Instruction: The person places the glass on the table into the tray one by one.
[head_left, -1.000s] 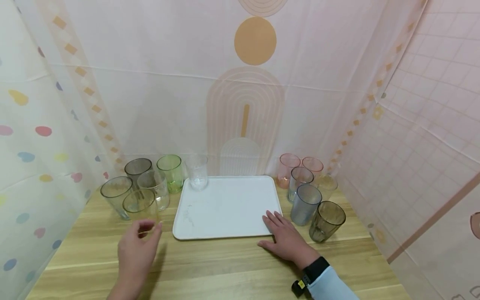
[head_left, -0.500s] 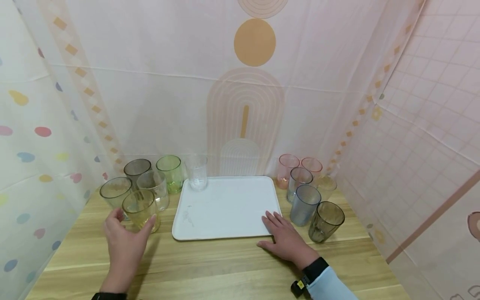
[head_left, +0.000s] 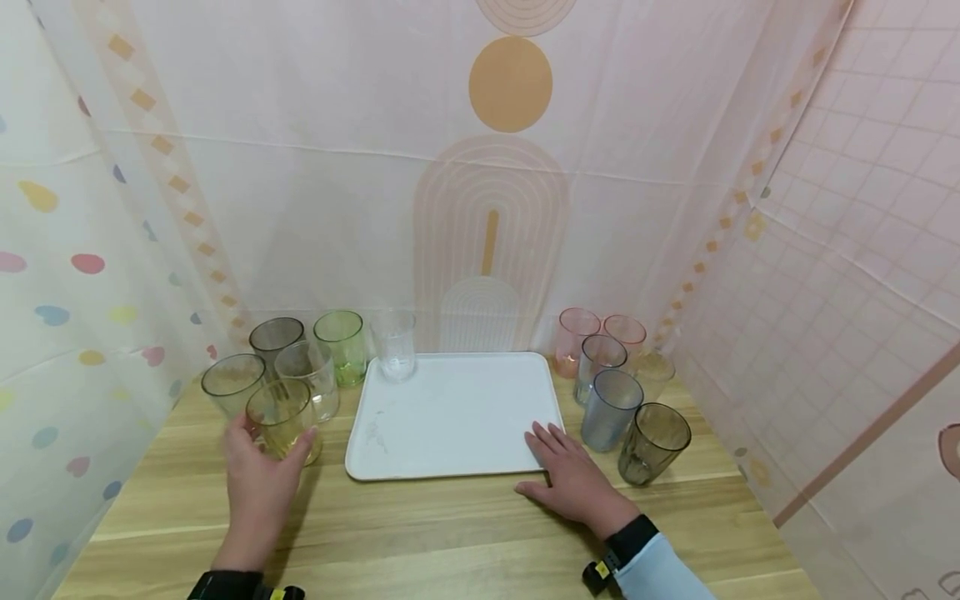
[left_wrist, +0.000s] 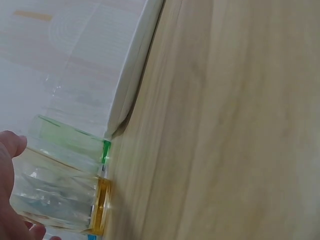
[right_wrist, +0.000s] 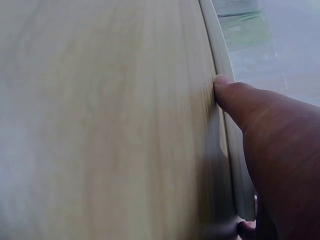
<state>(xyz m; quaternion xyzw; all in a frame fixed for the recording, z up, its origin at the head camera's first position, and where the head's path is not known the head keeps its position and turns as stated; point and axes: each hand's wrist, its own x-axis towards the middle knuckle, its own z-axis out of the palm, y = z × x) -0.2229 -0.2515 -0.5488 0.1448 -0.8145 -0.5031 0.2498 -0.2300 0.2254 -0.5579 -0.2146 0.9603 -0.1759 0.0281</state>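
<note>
Left hand (head_left: 258,479) wrapped round the yellow ribbed clear tumbler (head_left: 282,417) standing on the pale wooden tabletop (head_left: 450,525), right hand (head_left: 573,479) flat, fingers straight, on the near right corner of the white rectangular plastic tray (head_left: 450,412), other tinted tumblers just behind the held one.

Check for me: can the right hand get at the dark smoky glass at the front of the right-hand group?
Probably yes. The right hand rests flat on the tray corner, and the dark smoky glass stands just beside it on the table, front-most, with nothing between them.
</note>
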